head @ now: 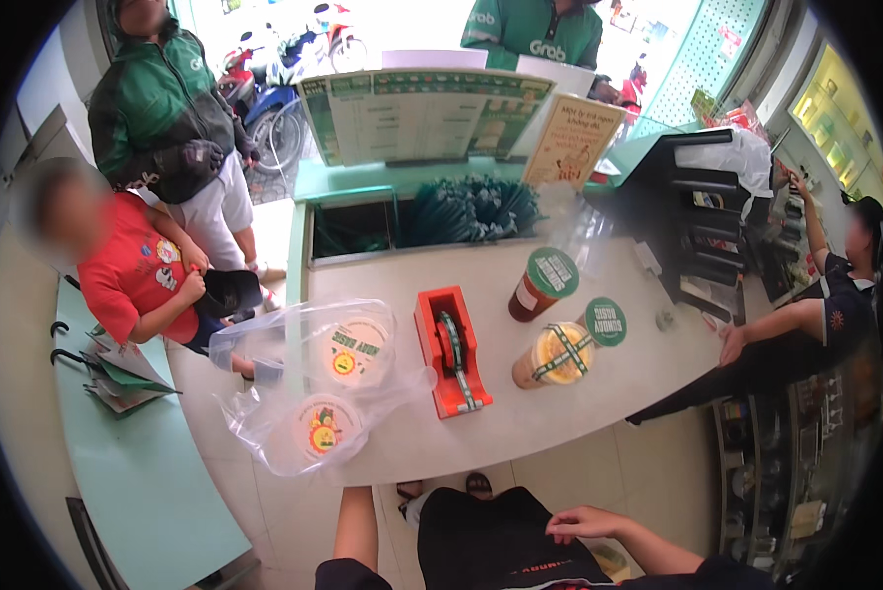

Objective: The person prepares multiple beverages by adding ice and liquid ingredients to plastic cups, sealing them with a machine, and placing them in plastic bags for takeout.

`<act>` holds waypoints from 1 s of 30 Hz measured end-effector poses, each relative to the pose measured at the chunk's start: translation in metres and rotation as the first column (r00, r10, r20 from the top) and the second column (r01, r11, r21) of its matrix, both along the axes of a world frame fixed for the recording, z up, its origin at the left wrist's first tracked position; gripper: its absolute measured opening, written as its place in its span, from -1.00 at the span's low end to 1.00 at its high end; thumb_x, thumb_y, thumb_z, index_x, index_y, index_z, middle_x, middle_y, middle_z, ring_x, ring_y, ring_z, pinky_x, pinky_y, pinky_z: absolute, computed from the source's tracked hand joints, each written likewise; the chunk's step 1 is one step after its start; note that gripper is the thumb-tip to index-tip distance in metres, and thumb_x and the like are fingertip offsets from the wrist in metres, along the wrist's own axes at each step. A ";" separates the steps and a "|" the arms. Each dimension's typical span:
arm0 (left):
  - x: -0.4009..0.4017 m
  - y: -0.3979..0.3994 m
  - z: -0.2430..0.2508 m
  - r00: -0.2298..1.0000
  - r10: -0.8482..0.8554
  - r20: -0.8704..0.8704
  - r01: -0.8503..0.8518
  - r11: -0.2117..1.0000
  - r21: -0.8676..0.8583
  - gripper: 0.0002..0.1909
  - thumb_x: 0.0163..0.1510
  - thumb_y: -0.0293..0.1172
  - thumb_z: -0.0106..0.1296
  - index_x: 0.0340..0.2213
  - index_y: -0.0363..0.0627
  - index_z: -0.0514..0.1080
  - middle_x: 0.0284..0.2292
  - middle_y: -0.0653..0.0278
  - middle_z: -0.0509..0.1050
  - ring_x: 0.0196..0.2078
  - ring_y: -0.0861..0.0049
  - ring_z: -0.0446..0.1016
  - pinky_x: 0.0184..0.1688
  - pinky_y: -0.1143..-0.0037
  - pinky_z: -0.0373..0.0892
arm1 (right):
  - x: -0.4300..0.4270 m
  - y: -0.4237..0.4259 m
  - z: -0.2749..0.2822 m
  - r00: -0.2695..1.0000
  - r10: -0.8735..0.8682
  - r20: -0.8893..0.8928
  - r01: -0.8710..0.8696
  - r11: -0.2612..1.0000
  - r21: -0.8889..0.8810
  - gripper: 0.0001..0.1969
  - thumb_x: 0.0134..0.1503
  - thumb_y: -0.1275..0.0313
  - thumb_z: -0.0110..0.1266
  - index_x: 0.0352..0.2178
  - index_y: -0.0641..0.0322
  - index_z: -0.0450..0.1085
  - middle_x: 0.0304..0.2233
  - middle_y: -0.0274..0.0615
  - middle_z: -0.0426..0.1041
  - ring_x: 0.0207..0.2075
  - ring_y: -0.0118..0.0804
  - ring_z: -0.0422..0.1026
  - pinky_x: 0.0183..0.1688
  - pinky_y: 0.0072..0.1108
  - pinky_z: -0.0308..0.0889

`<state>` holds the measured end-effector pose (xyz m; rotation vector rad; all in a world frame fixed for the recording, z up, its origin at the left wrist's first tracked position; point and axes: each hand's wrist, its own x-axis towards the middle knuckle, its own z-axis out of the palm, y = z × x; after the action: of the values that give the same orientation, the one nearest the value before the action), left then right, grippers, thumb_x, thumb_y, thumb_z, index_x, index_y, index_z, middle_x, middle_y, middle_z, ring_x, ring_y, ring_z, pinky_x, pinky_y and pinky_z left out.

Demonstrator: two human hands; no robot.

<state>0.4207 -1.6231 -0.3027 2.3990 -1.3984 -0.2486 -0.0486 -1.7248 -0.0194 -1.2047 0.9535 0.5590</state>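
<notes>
My right hand [583,523] hangs in front of my dark apron [486,542], its fingers loosely bent and nothing visible in it. My left forearm [357,516] reaches to the counter's near edge; the hand itself is hidden there. Just above it, a clear plastic bag [404,391] holds two round-lidded containers, one lid [353,350] behind the other [327,426]. Right of the bag stands a red tape dispenser [430,346] with a printed green roll. Farther right are a dark drink cup [526,299] with a green lid, another green-lidded cup [605,322], and an orange-topped cup [552,358] crossed with green tape.
Dark green wrapped items [478,209] fill a recess in the counter [382,276], behind which stands a menu board [397,118]. A black rack [707,199] rises at right, beside a co-worker's hand [733,344]. People in red [128,273] and green [161,96] stand at left.
</notes>
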 end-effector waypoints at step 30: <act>-0.072 0.067 0.092 0.954 -0.057 -0.293 0.083 0.994 0.077 -0.54 0.08 -0.66 -0.15 0.01 -0.13 0.45 0.03 0.07 0.49 0.08 -0.04 0.39 0.13 0.08 0.26 | 0.038 0.020 -0.045 0.982 0.185 0.026 -0.123 0.747 -0.654 -0.70 0.10 0.34 0.17 -0.15 0.24 0.45 -0.29 0.01 0.53 -0.22 0.00 0.52 -0.13 -0.27 0.41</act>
<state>0.3492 -1.5565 -0.2104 2.2689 -1.3595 -0.6663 -0.0107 -1.7043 -0.0645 -1.9392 1.0099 0.2916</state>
